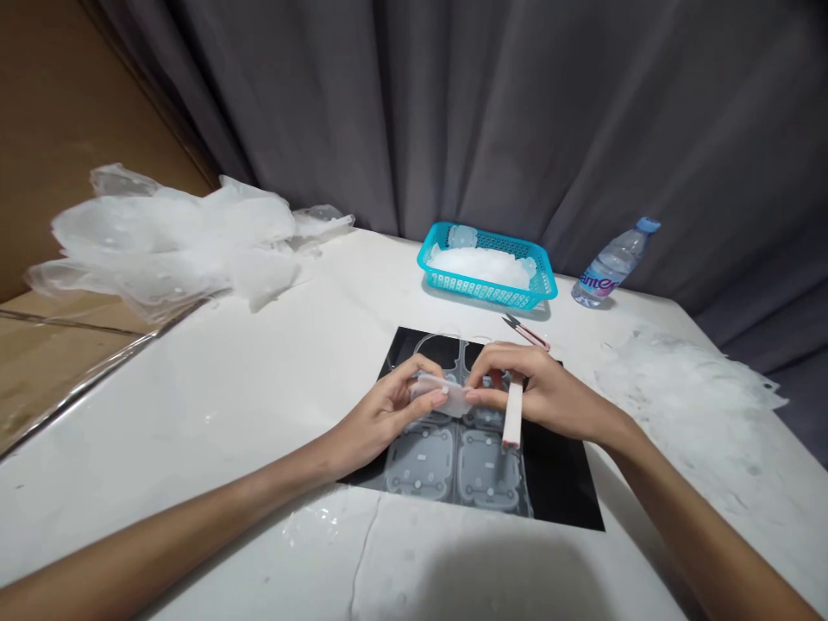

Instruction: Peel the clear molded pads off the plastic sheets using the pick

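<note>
My left hand is closed, pinching a small translucent plastic piece between thumb and fingers. At the piece's right edge, the thumb and index fingertips of my right hand press together. A flat white stick-like handle with a reddish end is tucked in my right hand; its other end is hidden by the fingers. Below both hands, a translucent moulded sheet with rounded square panels lies on a black mat. Some open outlines show at the sheet's far end.
Thread snips lie just beyond the mat. Behind them stands a turquoise basket of translucent pieces, with a water bottle to its right. Crumpled translucent sheets pile at far left; more translucent scraps spread at right.
</note>
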Motion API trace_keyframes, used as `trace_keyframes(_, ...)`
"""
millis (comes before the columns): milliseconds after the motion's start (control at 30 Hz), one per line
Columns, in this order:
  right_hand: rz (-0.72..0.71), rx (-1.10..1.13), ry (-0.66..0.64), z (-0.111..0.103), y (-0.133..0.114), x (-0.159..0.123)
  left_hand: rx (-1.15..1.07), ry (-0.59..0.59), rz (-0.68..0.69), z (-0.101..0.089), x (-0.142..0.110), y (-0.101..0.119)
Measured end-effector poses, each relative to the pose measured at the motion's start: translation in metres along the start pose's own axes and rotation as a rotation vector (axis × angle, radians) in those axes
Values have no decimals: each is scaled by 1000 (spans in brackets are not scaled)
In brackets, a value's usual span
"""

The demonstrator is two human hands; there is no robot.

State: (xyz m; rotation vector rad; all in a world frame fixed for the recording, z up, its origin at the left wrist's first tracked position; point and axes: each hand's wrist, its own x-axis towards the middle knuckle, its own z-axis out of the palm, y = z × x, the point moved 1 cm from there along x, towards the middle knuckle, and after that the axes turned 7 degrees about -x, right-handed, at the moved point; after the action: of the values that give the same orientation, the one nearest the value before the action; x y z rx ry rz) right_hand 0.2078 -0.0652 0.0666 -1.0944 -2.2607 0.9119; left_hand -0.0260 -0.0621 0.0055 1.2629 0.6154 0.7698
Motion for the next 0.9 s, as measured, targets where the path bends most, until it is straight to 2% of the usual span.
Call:
trace_keyframes(267,-49,-26,24,-6,-4,-2,67,-5,-25,-4,0,1)
trace_keyframes(567,27,-12,-44,-7,1,-5,94,13,-77,-4,1,-2)
trace_keyframes(767,44,10,-56,-9,-1,-5,-62,-34,-84,1,2,3)
trace_keyframes(900,-9,17,-64,-6,0,-4,-81,-80,-66,3,3,7)
